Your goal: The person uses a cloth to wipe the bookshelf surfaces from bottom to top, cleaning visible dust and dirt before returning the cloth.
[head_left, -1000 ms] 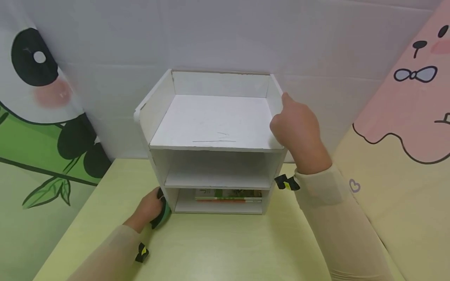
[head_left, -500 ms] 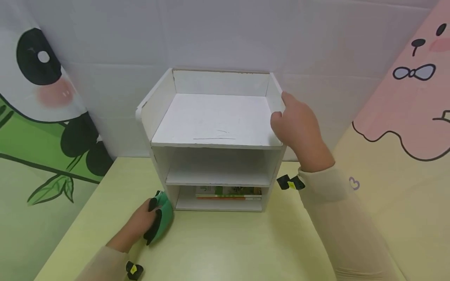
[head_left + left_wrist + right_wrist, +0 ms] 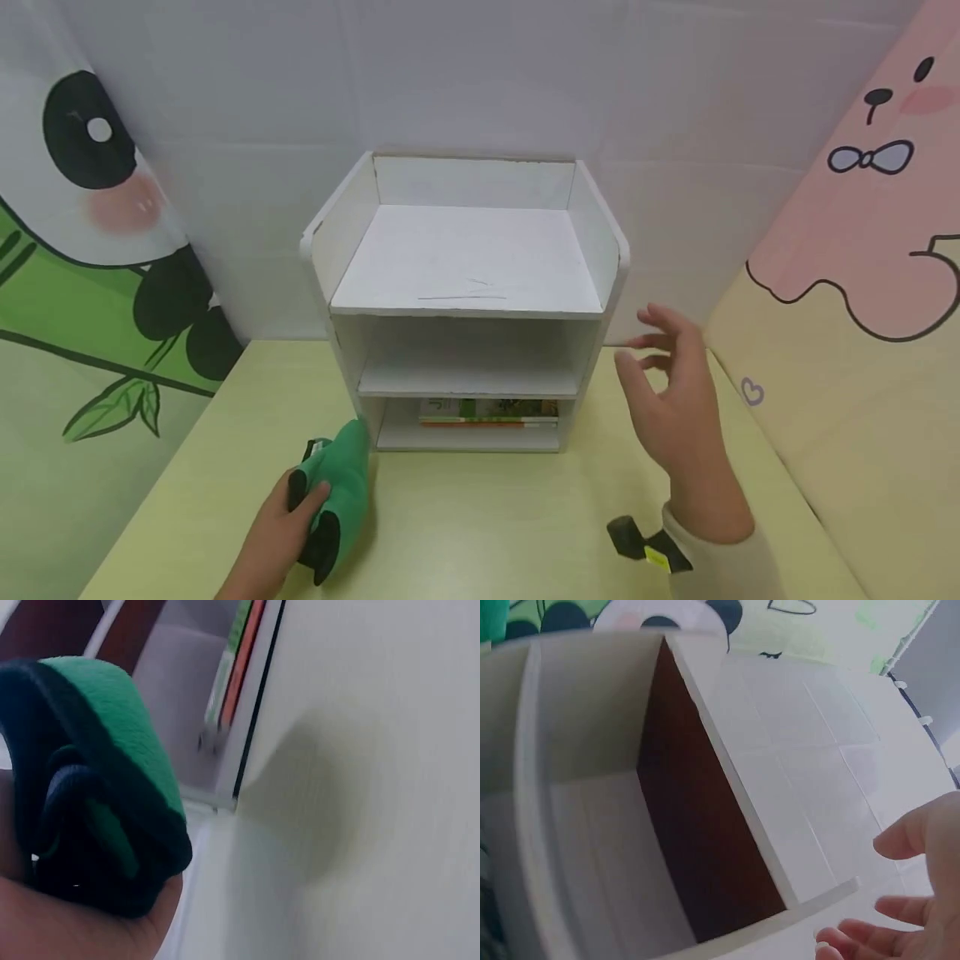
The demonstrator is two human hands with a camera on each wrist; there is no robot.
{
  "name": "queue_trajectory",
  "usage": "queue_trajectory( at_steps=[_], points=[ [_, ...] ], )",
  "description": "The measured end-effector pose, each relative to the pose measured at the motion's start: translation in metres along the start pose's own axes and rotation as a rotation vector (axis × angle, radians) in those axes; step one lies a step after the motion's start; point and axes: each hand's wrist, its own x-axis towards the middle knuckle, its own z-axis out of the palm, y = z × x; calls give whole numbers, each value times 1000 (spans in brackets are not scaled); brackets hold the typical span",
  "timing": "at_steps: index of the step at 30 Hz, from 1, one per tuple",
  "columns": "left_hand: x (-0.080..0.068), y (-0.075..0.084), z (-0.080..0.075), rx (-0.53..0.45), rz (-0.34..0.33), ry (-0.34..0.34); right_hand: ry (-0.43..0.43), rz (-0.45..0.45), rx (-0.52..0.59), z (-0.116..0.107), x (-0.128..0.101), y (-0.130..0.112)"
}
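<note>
My left hand (image 3: 272, 533) grips a folded green cloth with black edging (image 3: 348, 479) beside the lower left corner of a white shelf unit (image 3: 468, 258). In the left wrist view the thumb and fingers wrap the bunched cloth (image 3: 139, 720), its dark underside partly tucked in the hand. My right hand (image 3: 678, 408) is in the air to the right of the unit, fingers loosely bent and thumb apart from them, holding nothing. The right wrist view has the same hand (image 3: 922, 892) near the unit's upper edge (image 3: 735, 780).
A few books (image 3: 487, 411) lie flat on the unit's bottom shelf. The unit stands on a pale yellow table (image 3: 465, 533) against a white tiled-looking wall (image 3: 480, 75). Cartoon-printed panels rise at the left (image 3: 90, 300) and right (image 3: 832, 242).
My right hand has let go of the unit's right side panel and moved down and toward me. My left hand has drawn the green cloth back from the unit's left side, showing more of it.
</note>
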Motion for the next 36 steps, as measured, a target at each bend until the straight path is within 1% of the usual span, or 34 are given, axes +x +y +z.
queue_trajectory(
  at_steps=[1, 3, 5, 6, 7, 11, 13, 14, 17, 19, 22, 26, 28, 30, 32, 36],
  points=[
    [-6, 1, 4, 11, 5, 13, 0, -44, 18, 2, -12, 4],
    [-16, 3, 15, 34, 40, 48, -31, -105, 24, 6, -34, 12],
    [-24, 7, 26, 71, 86, 82, -72, -106, 4, 13, -55, 22],
    [-27, 9, 32, 86, 110, 99, -94, -84, -14, 16, -66, 26],
    [-31, 11, 39, 96, 134, 112, -121, -40, -32, 19, -77, 31],
    [-39, 23, 61, 100, 244, 154, -207, 161, -57, 30, -115, 43],
    [-40, 30, 70, 91, 315, 176, -231, 221, -38, 33, -129, 46],
    [-41, 33, 74, 87, 351, 187, -235, 233, -18, 35, -134, 47],
    [-43, 43, 82, 79, 440, 229, -243, 226, 46, 40, -143, 46],
    [-46, 48, 87, 83, 482, 267, -257, 205, 84, 43, -144, 43],
    [-51, 56, 98, 132, 556, 336, -294, 211, 128, 50, -143, 34],
    [-61, 74, 121, 220, 642, 419, -378, 263, 197, 66, -138, 21],
    [-66, 86, 134, 232, 673, 443, -425, 286, 249, 74, -136, 14],
    [-70, 94, 147, 218, 720, 465, -445, 279, 300, 80, -136, 10],
    [-71, 99, 157, 199, 798, 481, -444, 252, 341, 85, -137, 8],
    [-71, 104, 170, 172, 1009, 495, -394, 211, 387, 89, -139, 8]
  ],
)
